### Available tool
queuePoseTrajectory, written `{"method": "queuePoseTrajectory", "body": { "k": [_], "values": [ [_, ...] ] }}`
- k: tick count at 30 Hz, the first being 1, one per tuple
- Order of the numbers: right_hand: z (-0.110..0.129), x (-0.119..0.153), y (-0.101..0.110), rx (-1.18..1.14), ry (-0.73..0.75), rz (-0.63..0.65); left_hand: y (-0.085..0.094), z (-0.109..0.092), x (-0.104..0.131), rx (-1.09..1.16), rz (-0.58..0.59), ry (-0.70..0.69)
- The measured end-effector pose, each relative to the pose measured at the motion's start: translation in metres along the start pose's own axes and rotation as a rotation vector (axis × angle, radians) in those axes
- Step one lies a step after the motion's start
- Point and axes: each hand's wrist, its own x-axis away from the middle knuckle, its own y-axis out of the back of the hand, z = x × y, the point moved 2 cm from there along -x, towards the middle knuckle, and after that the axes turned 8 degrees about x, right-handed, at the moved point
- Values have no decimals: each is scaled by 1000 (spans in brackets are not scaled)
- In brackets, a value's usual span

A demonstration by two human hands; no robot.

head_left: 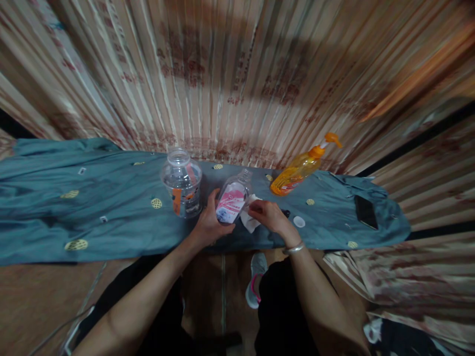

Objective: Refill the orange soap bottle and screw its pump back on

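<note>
Silver bangle (293,248), on your right wrist: nearest item noted. Left hand (208,225): part-curled, thumb and fingers spread around the lower body of a clear bottle (232,202) with a pink-and-white label. Bottle lies between your hands, tilted, base toward you, neck away; the low grip probably steadies it and leaves the far side free. Right hand (272,215): fingers closed in a pinch on white tissue (249,223), which is at the bottle's right side. Whether it presses there, cannot tell.

Just right of your right hand, a white cap (299,221) rests on the counter (122,212), perhaps set down within reach; no cap shows on the bottle's neck. A dark object (285,213) beside that hand is partly hidden. Teal cloth covers the counter, likely as protection. Phone (365,211): well apart, far right, presumably out of the way. Clear jug (185,198): just left of and beyond your left hand. Orange pump bottle (295,174): beyond your right hand. Farthest off, a pleated curtain (222,74).
</note>
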Motion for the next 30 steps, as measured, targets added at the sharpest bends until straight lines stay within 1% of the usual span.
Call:
{"method": "queuePoseTrajectory", "body": {
  "k": [3, 6, 9, 11, 13, 14, 17, 19, 21, 23, 25, 27, 28, 30],
  "values": [
    [11, -6, -2, -158, 79, 14, -2, -1, 1, 18, 2, -15],
    [17, -9, 5, -375, 138, 42, -5, -2, 1, 44, 8, -37],
    [26, -7, 10, -731, 166, 152, -8, -3, 0, 66, 7, -59],
    [37, -5, 6, -848, 146, 208, -11, -2, 0, 83, 10, -76],
    [48, -5, -2, -869, 123, 200, -13, 0, -1, 101, 12, -95],
    [53, -5, -7, -901, 83, 152, -14, 1, -1, 109, 13, -104],
    [59, -8, -16, -927, 39, 63, -16, 6, -1, 127, 11, -133],
    [53, -9, -11, -884, 29, 25, -16, 10, -2, 132, 10, -159],
    [38, -7, 2, -795, 0, -81, -15, 15, -2, 128, 6, -181],
    [18, -4, 20, -616, -65, -239, -15, 21, -2, 115, 0, -191],
    [1, -1, 33, -341, -140, -349, -14, 26, -2, 101, -4, -198],
    [-9, 0, 39, -92, -210, -399, -14, 31, -2, 87, -8, -205],
    [-11, 0, 38, -21, -223, -398, -14, 32, -2, 78, -10, -209],
    [-12, -3, 33, 31, -210, -375, -13, 33, -2, 60, -16, -217]
  ]
}}
